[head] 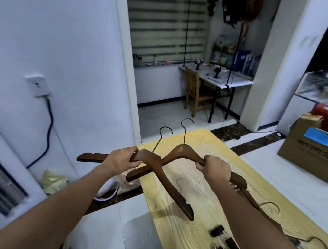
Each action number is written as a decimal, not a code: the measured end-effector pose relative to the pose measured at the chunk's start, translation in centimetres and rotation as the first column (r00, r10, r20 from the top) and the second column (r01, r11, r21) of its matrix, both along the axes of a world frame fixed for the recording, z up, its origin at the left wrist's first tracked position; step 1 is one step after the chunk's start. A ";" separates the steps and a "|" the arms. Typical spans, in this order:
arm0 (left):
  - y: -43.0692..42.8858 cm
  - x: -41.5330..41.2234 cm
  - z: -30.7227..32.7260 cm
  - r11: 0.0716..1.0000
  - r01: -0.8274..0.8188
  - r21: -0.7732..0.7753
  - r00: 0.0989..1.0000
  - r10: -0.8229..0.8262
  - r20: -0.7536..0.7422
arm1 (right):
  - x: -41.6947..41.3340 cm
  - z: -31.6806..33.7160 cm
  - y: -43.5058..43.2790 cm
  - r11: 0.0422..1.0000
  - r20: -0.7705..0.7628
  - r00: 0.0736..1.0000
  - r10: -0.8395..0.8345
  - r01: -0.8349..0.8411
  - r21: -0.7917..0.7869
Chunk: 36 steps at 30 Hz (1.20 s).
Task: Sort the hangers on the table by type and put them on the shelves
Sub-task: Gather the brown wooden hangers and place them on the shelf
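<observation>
Closest to me, at the near end of the table (216, 144), the clip hangers (217, 231) lie unsorted, black clips on pale bars. More hangers lie partly hidden under my right forearm.

Above the tabletop I hold two wooden ones. My left hand (124, 159) is wrapped round the shoulder of the left wooden hanger (92, 156), and my right hand (215, 168) is clenched round the arm of the right wooden hanger (184, 150). They cross in the middle, hooks pointing away from me.

I judge I am in the gathering step, pairing the wooden type. Next I should line the two up, hooks the same way, so that one hand can carry both.

Further off are a cardboard box (313, 155) on the floor and a desk (239, 82) with a chair (196, 91). I cannot pick out the shelves from here, so I must turn to find them.
</observation>
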State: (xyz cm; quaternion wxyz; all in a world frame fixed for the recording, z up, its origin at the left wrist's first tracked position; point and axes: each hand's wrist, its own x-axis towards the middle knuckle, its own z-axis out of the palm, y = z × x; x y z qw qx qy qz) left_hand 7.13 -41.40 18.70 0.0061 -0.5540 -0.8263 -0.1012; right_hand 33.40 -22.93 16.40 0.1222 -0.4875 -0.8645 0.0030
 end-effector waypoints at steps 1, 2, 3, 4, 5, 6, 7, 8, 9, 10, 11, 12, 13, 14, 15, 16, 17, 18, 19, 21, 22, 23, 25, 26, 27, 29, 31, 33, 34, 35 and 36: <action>-1.1 0.3 0.4 1.000 -0.023 0.012 1.000 0.023 -0.001 | -0.2 0.4 -0.5 1.000 0.003 1.000 0.022 -0.022 0.001; -2.2 0.6 0.8 0.999 -0.041 0.025 0.999 0.041 0.000 | -0.3 0.7 -1.0 0.999 0.004 0.999 0.043 -0.043 0.000; -3.3 0.8 1.1 0.997 -0.061 0.040 0.998 0.061 0.000 | -0.5 1.0 -1.6 0.998 0.001 0.998 0.062 -0.062 0.000; -4.5 1.1 1.5 0.995 -0.081 0.058 0.997 0.081 0.002 | -0.8 1.2 -2.2 0.997 -0.005 0.997 0.079 -0.079 0.002; -5.5 1.2 1.9 0.992 -0.102 0.074 0.995 0.102 0.007 | -1.2 1.4 -2.8 0.996 -0.008 0.996 0.093 -0.093 0.006; -6.7 1.2 2.2 0.987 -0.131 0.090 0.991 0.130 0.012 | -1.6 1.6 -3.5 0.994 -0.008 0.994 0.111 -0.111 0.011; -7.9 1.2 2.5 0.982 -0.159 0.103 0.987 0.159 0.016 | -2.1 1.9 -4.3 0.991 -0.009 0.991 0.132 -0.131 0.015; -9.3 1.2 2.8 0.975 -0.190 0.114 0.982 0.189 0.017 | -2.7 2.1 -5.1 0.988 -0.010 0.988 0.156 -0.156 0.020; -10.7 1.1 3.1 0.968 -0.218 0.121 0.976 0.218 0.016 | -3.4 2.4 -6.0 0.984 -0.013 0.984 0.179 -0.179 0.023; -11.8 1.1 3.3 0.962 -0.242 0.124 0.970 0.243 0.010 | -4.0 2.6 -6.7 0.980 -0.013 0.980 0.199 -0.198 0.024; -13.3 1.0 3.6 0.953 -0.273 0.129 0.961 0.275 0.005 | -4.7 2.8 -7.6 0.974 -0.014 0.974 0.225 -0.224 0.028; -14.7 1.0 3.8 0.944 -0.301 0.133 0.953 0.303 0.007 | -5.3 3.0 -8.4 0.967 -0.013 0.968 0.252 -0.252 0.035; -16.1 0.9 4.1 0.934 -0.329 0.138 0.944 0.330 0.016 | -6.1 3.2 -9.3 0.959 -0.013 0.959 0.282 -0.281 0.043; -17.5 0.9 4.3 0.924 -0.354 0.142 0.935 0.354 0.026 | -6.8 3.3 -10.2 0.950 -0.018 0.950 0.311 -0.309 0.048; -18.8 0.8 4.6 0.915 -0.378 0.145 0.926 0.377 0.030 | -7.5 3.4 -11.1 0.941 -0.025 0.942 0.335 -0.334 0.051; -20.4 0.7 4.8 0.901 -0.408 0.148 0.912 0.408 0.026 | -8.3 3.6 -12.2 0.930 -0.032 0.930 0.365 -0.363 0.055; -21.8 0.6 4.9 0.887 -0.436 0.151 0.899 0.437 0.023 | -9.1 3.7 -13.3 0.918 -0.036 0.918 0.394 -0.392 0.063; -23.3 0.6 5.1 0.873 -0.462 0.154 0.885 0.465 0.021 | -9.8 3.9 -14.5 0.905 -0.034 0.906 0.423 -0.420 0.071; -24.8 0.5 5.3 0.861 -0.484 0.156 0.873 0.487 0.019 | -10.5 4.1 -15.7 0.893 -0.032 0.894 0.448 -0.444 0.078; -27.5 0.5 5.7 0.833 -0.529 0.160 0.845 0.534 0.018 | -11.9 4.5 -17.9 0.871 -0.031 0.872 0.488 -0.485 0.081; -29.0 0.5 5.9 0.819 -0.551 0.162 0.831 0.556 0.020 | -12.6 4.7 -19.0 0.858 -0.034 0.859 0.512 -0.508 0.078; -30.7 0.5 6.2 0.805 -0.571 0.163 0.817 0.577 0.015 | -13.4 4.9 -20.2 0.841 -0.036 0.841 0.540 -0.536 0.075; -33.7 0.6 6.6 0.783 -0.602 0.157 0.792 0.611 -0.011 | -14.8 5.2 -22.4 0.810 -0.034 0.810 0.585 -0.582 0.071; -35.4 0.7 6.8 0.765 -0.624 0.159 0.773 0.634 -0.020 | -15.4 5.4 -23.7 0.791 -0.027 0.792 0.610 -0.607 0.079; -36.9 0.9 7.0 0.749 -0.643 0.161 0.756 0.654 -0.019 | -16.0 5.5 -24.9 0.771 -0.017 0.773 0.634 -0.630 0.095; -39.9 1.7 7.2 0.715 -0.678 0.170 0.725 0.689 -0.007 | -16.9 5.6 -27.3 0.728 -0.006 0.733 0.681 -0.675 0.120; -42.7 2.7 7.3 0.684 -0.706 0.184 0.695 0.719 -0.006 | -17.4 5.8 -29.8 0.693 0.000 0.698 0.716 -0.710 0.126; -45.9 4.1 7.4 0.643 -0.742 0.191 0.655 0.755 0.003 | -17.7 6.0 -32.6 0.652 0.007 0.658 0.753 -0.747 0.127; -47.5 4.9 7.5 0.621 -0.761 0.186 0.634 0.774 0.012 | -17.8 6.0 -34.1 0.630 0.007 0.636 0.772 -0.766 0.125; -48.9 5.7 7.5 0.601 -0.778 0.186 0.614 0.789 0.020 | -17.8 6.0 -35.3 0.608 0.008 0.614 0.790 -0.784 0.127; -50.6 6.6 7.4 0.576 -0.795 0.191 0.591 0.806 0.026 | -17.8 6.0 -36.9 0.580 0.013 0.587 0.810 -0.804 0.134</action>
